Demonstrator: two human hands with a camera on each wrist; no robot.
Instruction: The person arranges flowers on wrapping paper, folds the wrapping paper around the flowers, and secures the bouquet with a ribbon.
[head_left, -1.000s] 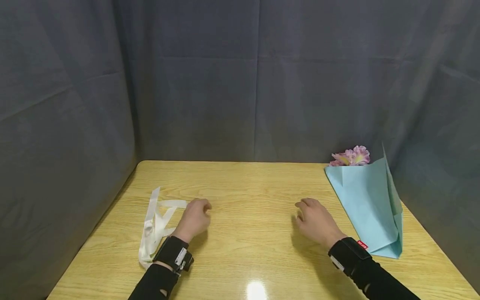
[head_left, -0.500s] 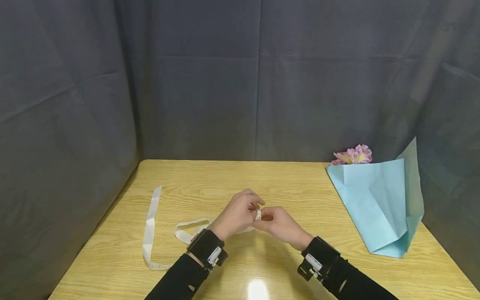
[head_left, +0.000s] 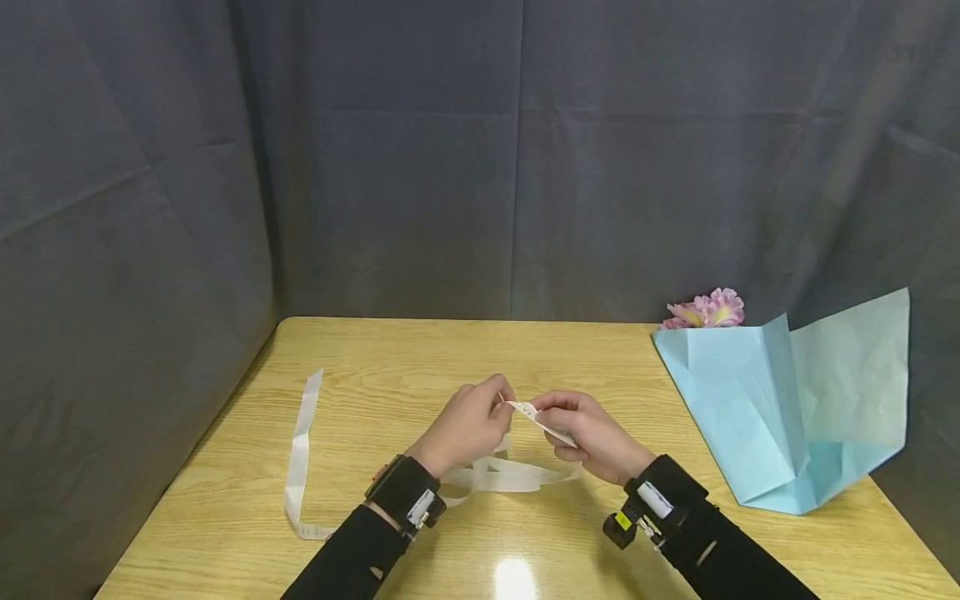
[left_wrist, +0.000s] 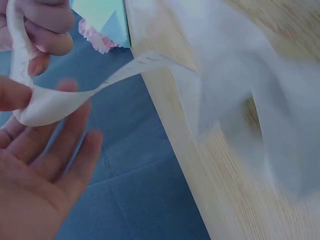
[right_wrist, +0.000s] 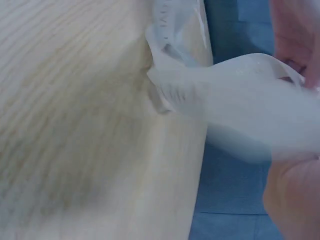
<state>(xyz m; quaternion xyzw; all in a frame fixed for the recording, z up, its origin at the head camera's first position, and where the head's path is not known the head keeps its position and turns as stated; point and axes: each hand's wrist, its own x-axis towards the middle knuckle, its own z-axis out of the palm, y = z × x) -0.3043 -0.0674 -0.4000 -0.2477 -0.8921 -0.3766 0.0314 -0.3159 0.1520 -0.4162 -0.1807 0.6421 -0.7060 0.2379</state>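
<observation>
In the head view, your left hand (head_left: 468, 423) and right hand (head_left: 598, 435) pinch a white ribbon (head_left: 513, 477), left of the blue paper (head_left: 727, 408): count one paper, two hands; your sleeve (head_left: 337, 557) hides whether the farther strip (head_left: 298, 454) is a second ribbon. In the left wrist view it twists: likely light, limp, slippery, so pinch its full width. In the right wrist view it blurs.

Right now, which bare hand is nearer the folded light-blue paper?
The right hand, between that paper and the left hand, which is farther off.
</observation>
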